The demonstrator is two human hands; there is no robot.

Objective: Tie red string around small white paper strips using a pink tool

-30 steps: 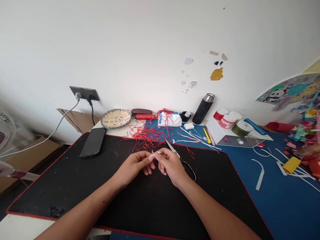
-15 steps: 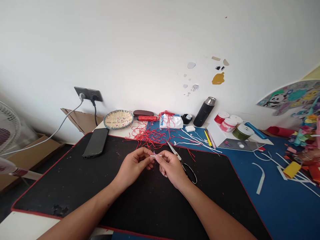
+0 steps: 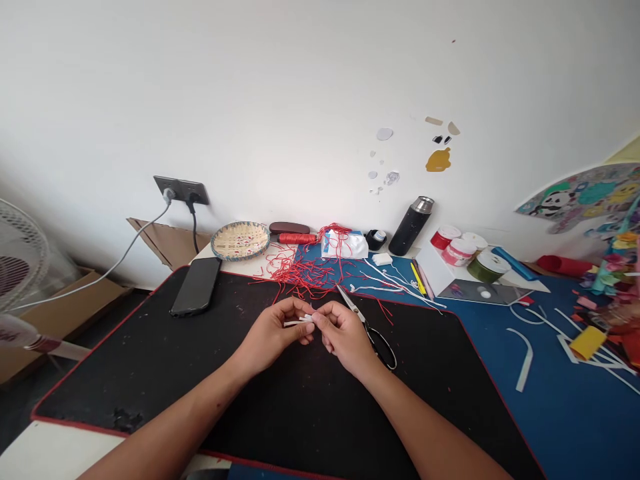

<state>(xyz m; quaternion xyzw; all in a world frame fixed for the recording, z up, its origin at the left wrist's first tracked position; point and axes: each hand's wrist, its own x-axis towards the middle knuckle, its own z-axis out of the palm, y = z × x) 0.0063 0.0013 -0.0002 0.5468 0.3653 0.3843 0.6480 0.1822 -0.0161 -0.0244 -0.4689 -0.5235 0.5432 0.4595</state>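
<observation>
My left hand [image 3: 273,333] and my right hand [image 3: 345,335] meet over the black desk mat [image 3: 150,373], fingertips pinched together. Between them they hold a small white paper strip [image 3: 299,322], which pokes out leftward over my left fingers. Both hands are closed on it. A pair of scissors [image 3: 367,327] with black handles lies on the mat just right of my right hand, partly hidden by it. A tangle of red thread pieces [image 3: 300,270] lies just beyond the hands.
A black phone [image 3: 196,286] lies at the mat's back left, a woven tray [image 3: 240,240] behind it. A black flask [image 3: 411,225], tape rolls [image 3: 487,265] and white strips [image 3: 523,360] lie on the blue surface [image 3: 560,413] right. A fan [image 3: 17,257] stands far left.
The view has shifted slightly. My hands stay together on the mat; the white strip has turned and now sticks out to the left across my left fingers.
</observation>
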